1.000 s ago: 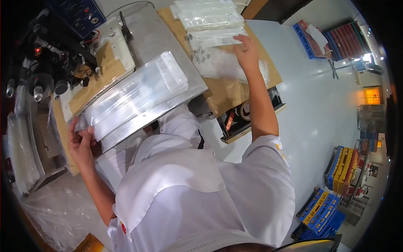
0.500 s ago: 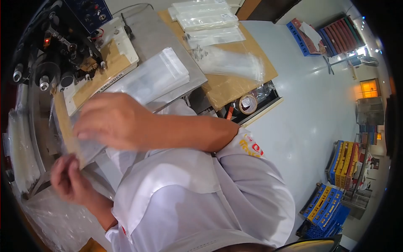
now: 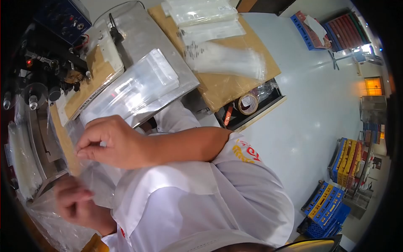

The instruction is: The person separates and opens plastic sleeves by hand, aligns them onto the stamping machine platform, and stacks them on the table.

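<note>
Two bare hands are close together, the right hand (image 3: 111, 140) above the left hand (image 3: 77, 201); whether the right's curled fingers and thumb meet on film, I cannot tell, nor, through blur, whether the left grips anything. Just beyond the right hand lies a stack of clear bags (image 3: 140, 86), flat and lengthwise along the metal table (image 3: 138, 31), presumably to keep it within reach. Farther out, to the grip's right, a loose pile of bags (image 3: 226, 61), glossy, limp and crinkled, rests on brown board (image 3: 262, 50), perhaps kept apart from the stack.
</note>
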Tool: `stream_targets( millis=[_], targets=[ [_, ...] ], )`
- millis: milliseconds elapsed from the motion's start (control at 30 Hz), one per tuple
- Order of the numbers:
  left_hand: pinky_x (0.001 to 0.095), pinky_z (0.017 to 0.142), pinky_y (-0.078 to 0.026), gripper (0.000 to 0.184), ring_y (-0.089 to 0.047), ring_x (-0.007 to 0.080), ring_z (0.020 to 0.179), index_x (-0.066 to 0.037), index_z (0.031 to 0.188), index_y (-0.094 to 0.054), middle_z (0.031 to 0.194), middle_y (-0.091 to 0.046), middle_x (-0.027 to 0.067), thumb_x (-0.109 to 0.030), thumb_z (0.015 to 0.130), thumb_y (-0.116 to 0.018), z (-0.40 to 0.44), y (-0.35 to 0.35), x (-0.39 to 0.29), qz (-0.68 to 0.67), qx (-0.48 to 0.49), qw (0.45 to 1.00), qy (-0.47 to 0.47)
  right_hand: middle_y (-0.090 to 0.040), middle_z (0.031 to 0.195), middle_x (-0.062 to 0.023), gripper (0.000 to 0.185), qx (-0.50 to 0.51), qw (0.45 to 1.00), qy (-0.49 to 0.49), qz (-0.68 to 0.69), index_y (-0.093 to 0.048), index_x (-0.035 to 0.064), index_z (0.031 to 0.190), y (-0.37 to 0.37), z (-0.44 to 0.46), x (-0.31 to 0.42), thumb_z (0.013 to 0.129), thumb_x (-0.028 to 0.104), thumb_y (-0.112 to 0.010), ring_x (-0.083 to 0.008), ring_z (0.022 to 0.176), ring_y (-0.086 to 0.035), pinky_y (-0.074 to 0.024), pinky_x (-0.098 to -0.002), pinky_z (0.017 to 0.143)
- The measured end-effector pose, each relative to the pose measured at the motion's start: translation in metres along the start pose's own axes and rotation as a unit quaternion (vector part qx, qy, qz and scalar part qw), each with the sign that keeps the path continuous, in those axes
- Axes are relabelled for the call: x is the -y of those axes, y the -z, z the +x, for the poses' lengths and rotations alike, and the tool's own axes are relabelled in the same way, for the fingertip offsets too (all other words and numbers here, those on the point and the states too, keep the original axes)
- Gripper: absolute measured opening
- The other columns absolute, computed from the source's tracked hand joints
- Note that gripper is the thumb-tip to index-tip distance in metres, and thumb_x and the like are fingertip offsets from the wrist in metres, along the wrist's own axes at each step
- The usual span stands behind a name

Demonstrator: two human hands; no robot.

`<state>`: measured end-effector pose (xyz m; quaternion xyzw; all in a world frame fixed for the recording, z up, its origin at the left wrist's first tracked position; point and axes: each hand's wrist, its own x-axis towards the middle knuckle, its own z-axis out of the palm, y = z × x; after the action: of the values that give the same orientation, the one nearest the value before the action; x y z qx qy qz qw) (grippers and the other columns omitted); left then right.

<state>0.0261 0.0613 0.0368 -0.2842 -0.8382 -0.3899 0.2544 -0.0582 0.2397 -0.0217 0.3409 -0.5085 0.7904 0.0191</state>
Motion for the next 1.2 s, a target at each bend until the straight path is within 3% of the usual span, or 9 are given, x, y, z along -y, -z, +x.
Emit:
stream_targets(
  millis=[133,400,567,667,767,867,1000,1100,1200],
  targets=[
    [0.0210,0.061,-0.033,0.007,-0.043,0.0103,0.073,-0.003,0.088,-0.061,0.085,-0.051,0.0039,-0.005,0.086,-0.067,0.001,0.002,0.023,-0.034,-0.199,0.951,0.236,-0.067,0.083,-0.0079,0.006,0.026,0.995,-0.065,0.073,-0.070,0.0019,0.087,0.009,-0.004,0.007,0.083,0.006,-0.071,-0.0180,0.073,-0.065,-0.0509,-0.0287,0.065],
    [0.0231,0.065,-0.036,0.019,-0.045,0.0119,0.074,-0.002,0.088,-0.061,0.081,-0.051,0.0051,-0.014,0.081,-0.074,0.003,-0.002,0.008,-0.065,-0.101,0.981,0.155,-0.069,0.088,-0.0086,0.012,0.077,0.978,-0.143,0.131,-0.070,-0.0010,0.095,0.023,-0.001,0.011,0.087,0.008,-0.070,-0.0117,0.077,-0.065,-0.0521,-0.0247,0.069],
    [0.0244,0.071,-0.036,0.016,-0.046,0.0129,0.081,0.001,0.095,-0.059,0.085,-0.053,0.0063,-0.009,0.085,-0.066,-0.001,0.004,0.001,-0.102,-0.080,0.970,0.206,-0.070,0.084,-0.0081,0.013,0.055,0.944,-0.213,0.244,-0.072,-0.0004,0.090,0.015,0.001,0.014,0.081,0.008,-0.077,-0.0108,0.074,-0.065,-0.0510,-0.0231,0.067],
    [0.0244,0.069,-0.039,0.017,-0.049,0.0123,0.076,0.002,0.099,-0.060,0.084,-0.055,0.0064,-0.009,0.086,-0.064,0.004,0.012,-0.005,-0.041,0.051,0.976,0.209,-0.070,0.094,-0.0078,0.024,0.093,0.939,-0.249,0.220,-0.071,0.0007,0.096,0.015,0.003,0.015,0.077,0.012,-0.081,-0.0141,0.084,-0.064,-0.0507,-0.0259,0.074],
    [0.0222,0.059,-0.041,0.022,-0.053,0.0130,0.067,0.004,0.101,-0.059,0.079,-0.061,0.0113,-0.009,0.084,-0.065,-0.004,0.007,-0.006,-0.085,-0.056,0.958,0.267,-0.066,0.109,-0.0065,0.036,-0.003,0.998,-0.047,-0.033,-0.068,0.0073,0.103,0.005,0.007,0.023,0.073,0.019,-0.084,-0.0210,0.100,-0.059,-0.0482,-0.0333,0.081],
    [0.0225,0.054,-0.046,0.025,-0.059,0.0156,0.065,0.000,0.112,-0.057,0.082,-0.063,0.0154,-0.008,0.089,-0.062,0.002,-0.004,-0.004,-0.217,-0.240,0.914,0.244,-0.061,0.120,-0.0055,0.043,0.036,0.922,0.258,-0.288,-0.064,0.0149,0.109,0.007,-0.010,0.034,0.072,0.027,-0.083,-0.0278,0.109,-0.052,-0.0439,-0.0399,0.085],
    [0.0237,0.057,-0.050,0.028,-0.062,0.0184,0.067,-0.002,0.118,-0.055,0.093,-0.063,0.0189,-0.007,0.091,-0.060,0.006,-0.019,-0.004,-0.363,-0.301,0.871,0.136,-0.063,0.119,-0.0055,0.035,0.061,0.856,0.282,-0.429,-0.067,0.0173,0.105,-0.009,-0.010,0.021,0.074,0.029,-0.079,-0.0283,0.109,-0.055,-0.0428,-0.0402,0.085],
    [0.0229,0.060,-0.051,0.024,-0.064,0.0217,0.072,-0.001,0.115,-0.057,0.098,-0.062,0.0195,-0.004,0.091,-0.059,-0.011,-0.001,0.010,-0.302,-0.184,0.933,0.062,-0.061,0.126,-0.0031,0.035,0.139,0.793,0.263,-0.531,-0.067,0.0212,0.112,0.011,0.008,0.028,0.077,0.021,-0.069,-0.0255,0.117,-0.053,-0.0426,-0.0405,0.088],
    [0.0225,0.063,-0.051,0.032,-0.065,0.0168,0.076,0.000,0.121,-0.059,0.096,-0.062,0.0142,-0.002,0.089,-0.059,0.000,-0.004,0.004,-0.281,-0.188,0.917,0.212,-0.062,0.127,-0.0011,0.039,0.158,0.741,0.268,-0.595,-0.067,0.0208,0.116,0.031,0.035,0.051,0.077,0.015,-0.063,-0.0257,0.117,-0.056,-0.0439,-0.0420,0.093]
  ],
)
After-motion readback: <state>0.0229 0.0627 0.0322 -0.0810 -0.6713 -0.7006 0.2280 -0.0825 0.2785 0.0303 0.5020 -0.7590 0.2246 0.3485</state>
